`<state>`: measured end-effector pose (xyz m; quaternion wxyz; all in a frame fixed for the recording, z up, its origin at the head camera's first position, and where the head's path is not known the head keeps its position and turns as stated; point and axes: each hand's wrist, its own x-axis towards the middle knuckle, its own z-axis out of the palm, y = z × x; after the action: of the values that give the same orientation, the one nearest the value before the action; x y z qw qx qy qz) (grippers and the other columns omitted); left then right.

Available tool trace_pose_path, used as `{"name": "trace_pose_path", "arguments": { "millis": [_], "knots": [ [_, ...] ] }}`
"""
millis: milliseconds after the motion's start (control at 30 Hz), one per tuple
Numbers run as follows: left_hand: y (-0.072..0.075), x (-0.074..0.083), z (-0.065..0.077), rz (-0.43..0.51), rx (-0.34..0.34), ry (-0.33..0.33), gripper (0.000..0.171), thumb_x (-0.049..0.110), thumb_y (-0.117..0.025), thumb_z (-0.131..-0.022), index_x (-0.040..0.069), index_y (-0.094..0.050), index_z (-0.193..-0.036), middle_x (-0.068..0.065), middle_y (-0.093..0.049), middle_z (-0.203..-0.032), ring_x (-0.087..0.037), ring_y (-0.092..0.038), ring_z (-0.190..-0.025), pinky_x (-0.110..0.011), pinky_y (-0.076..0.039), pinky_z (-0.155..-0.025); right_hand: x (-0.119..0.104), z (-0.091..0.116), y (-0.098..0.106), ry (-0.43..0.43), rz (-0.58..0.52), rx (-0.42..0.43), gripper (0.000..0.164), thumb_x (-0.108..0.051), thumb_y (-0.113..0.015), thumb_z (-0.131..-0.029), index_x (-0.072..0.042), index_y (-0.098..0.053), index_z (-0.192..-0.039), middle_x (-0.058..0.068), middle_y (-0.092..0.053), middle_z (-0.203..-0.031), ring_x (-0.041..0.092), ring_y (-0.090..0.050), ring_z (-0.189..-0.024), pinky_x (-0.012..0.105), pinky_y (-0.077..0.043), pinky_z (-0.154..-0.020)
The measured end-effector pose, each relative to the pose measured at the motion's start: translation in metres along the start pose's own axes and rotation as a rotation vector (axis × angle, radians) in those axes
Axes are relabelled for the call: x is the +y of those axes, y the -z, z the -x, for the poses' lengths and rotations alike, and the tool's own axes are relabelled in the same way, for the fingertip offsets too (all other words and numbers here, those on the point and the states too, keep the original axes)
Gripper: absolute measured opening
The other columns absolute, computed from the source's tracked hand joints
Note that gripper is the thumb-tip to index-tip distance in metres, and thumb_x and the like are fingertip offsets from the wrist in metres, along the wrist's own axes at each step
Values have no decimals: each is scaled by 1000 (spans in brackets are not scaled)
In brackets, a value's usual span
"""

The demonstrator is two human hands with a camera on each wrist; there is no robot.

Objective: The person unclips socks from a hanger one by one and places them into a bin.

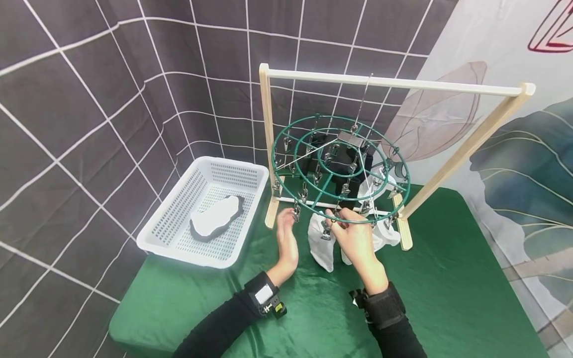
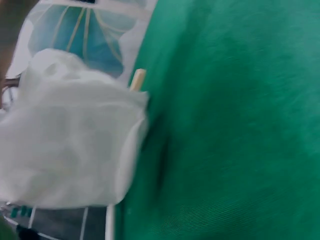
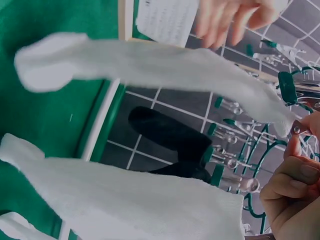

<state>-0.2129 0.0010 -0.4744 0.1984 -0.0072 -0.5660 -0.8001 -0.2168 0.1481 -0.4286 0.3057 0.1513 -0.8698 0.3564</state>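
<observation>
My right hand (image 1: 355, 238) is at the front rim of a green round clip hanger (image 1: 286, 191). Its curled fingers pinch a small metal clip (image 3: 297, 129) at the cuff of a white sock (image 3: 150, 65); whether the clip bites the cloth I cannot tell. That sock (image 1: 321, 243) hangs below the rim, between my hands. My left hand (image 1: 287, 243) is raised left of it, fingers extended and holding nothing. More white socks (image 3: 135, 200) and black socks (image 3: 162, 130) hang from the hanger. White cloth (image 2: 75, 140) fills the left part of the left wrist view.
The hanger's hook sits on a white bar (image 1: 394, 83) between wooden legs (image 1: 465, 149). A white perforated basket (image 1: 149, 243) on the left holds a white and grey piece of cloth (image 1: 217, 216). A green cloth (image 1: 447, 278) covers the table.
</observation>
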Motion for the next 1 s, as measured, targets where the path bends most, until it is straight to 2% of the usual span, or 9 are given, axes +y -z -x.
{"name": "trace_pose_path", "arguments": {
  "millis": [133, 233, 300, 400, 567, 667, 767, 900, 1000],
  "knots": [
    [-1, -1, 11, -68, -207, 170, 39, 11, -27, -105, -15, -47, -125, -33, -52, -124, -43, -48, -119, -46, -35, -105, 2, 1, -2, 3, -15, 4, 43, -18, -72, -84, -15, -38, -58, -8, -29, -52, 9, -28, -44, 26, -23, -44],
    [1, -4, 16, -126, -271, 211, 41, 16, -32, -105, -16, -50, -123, -29, -56, -121, -35, -51, -116, -40, -38, -102, 2, 0, -3, -5, -9, 5, 42, -19, -72, -84, -15, -40, -58, -7, -31, -52, 10, -29, -45, 26, -23, -45],
    [2, -7, 19, -108, -288, 206, 35, 13, -38, -103, -16, -52, -117, -23, -59, -109, -26, -54, -107, -33, -41, -97, 3, 0, -2, -10, -1, 5, 41, -19, -72, -84, -15, -40, -58, -7, -31, -52, 10, -29, -45, 27, -24, -45],
    [3, -10, 21, -59, -324, 194, 24, 7, -45, -100, -15, -53, -105, -7, -57, -85, -14, -53, -82, -24, -42, -76, 3, 0, -2, -18, 11, 7, 42, -20, -71, -85, -15, -39, -58, -7, -31, -51, 11, -29, -45, 27, -23, -45],
    [3, -10, 23, -29, -332, 179, 20, 4, -54, -95, -13, -57, -106, 5, -60, -78, -5, -54, -68, -18, -43, -61, 5, 0, -2, -16, 22, 23, 43, -23, -71, -85, -15, -39, -58, -7, -30, -51, 10, -29, -44, 27, -23, -44],
    [3, -8, 25, -23, -321, 209, 22, 6, -53, -96, -11, -59, -108, 1, -64, -82, -5, -58, -68, -19, -47, -60, 6, 0, -2, -17, 18, 28, 42, -24, -71, -86, -15, -41, -58, -7, -31, -50, 10, -29, -44, 27, -22, -44],
    [2, -7, 26, -17, -324, 224, 24, 9, -50, -98, -10, -58, -111, -11, -68, -90, -6, -61, -71, -21, -50, -62, 7, 1, -2, -9, 16, 37, 42, -23, -71, -86, -15, -41, -57, -8, -31, -50, 10, -30, -44, 27, -23, -43],
    [1, -6, 26, -41, -355, 195, 26, 12, -46, -101, -10, -55, -111, -25, -65, -96, -6, -61, -73, -21, -50, -63, 9, 1, -3, 31, 13, 59, 42, -18, -72, -84, -14, -41, -57, -7, -32, -50, 9, -30, -44, 26, -23, -43],
    [2, -5, 26, -61, -381, 173, 26, 13, -44, -101, -9, -54, -112, -28, -64, -93, -6, -60, -70, -21, -49, -60, 10, 1, -3, 64, 9, 70, 40, -13, -73, -83, -13, -41, -57, -7, -32, -51, 9, -29, -44, 25, -22, -43]
  ]
}}
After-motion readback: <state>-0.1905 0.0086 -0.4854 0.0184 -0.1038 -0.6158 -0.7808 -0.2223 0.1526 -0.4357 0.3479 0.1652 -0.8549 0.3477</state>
